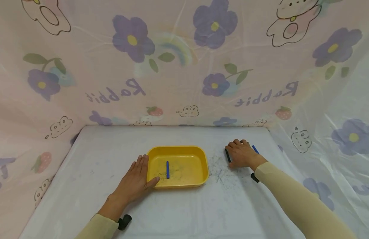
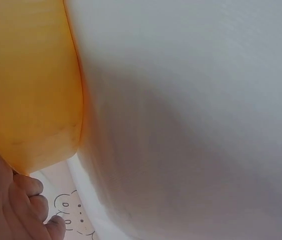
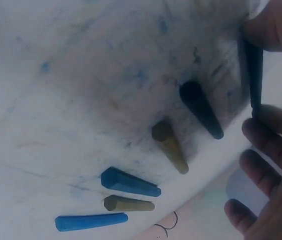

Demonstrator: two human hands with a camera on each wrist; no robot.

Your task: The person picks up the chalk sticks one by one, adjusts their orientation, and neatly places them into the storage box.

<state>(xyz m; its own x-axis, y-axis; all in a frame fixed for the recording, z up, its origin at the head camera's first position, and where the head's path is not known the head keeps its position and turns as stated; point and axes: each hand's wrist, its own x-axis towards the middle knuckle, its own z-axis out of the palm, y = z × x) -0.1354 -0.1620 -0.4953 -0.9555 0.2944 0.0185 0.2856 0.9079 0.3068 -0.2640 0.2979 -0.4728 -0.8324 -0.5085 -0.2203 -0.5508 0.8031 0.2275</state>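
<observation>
My left hand (image 1: 139, 177) rests against the left end of a yellow tray (image 1: 178, 185), fingers straight along its side and thumb over the front rim. Inside the tray lies one blue crayon (image 1: 168, 170). At the right, my right hand (image 1: 242, 154) pinches a black crayon (image 3: 254, 75) between thumb and fingertip, close over the table. Beside that hand, the right wrist view has another black crayon (image 3: 200, 110), a brownish-yellow crayon (image 3: 170, 147), a darker blue crayon (image 3: 131, 182), a smaller yellowish crayon (image 3: 131, 203) and a bright blue crayon (image 3: 91, 222) in a row.
Dark smudges (image 1: 220, 174) mark the white table (image 1: 112, 146) between the tray and my right hand. A patterned cloth (image 1: 178, 76) hangs behind the table's far edge and along both sides.
</observation>
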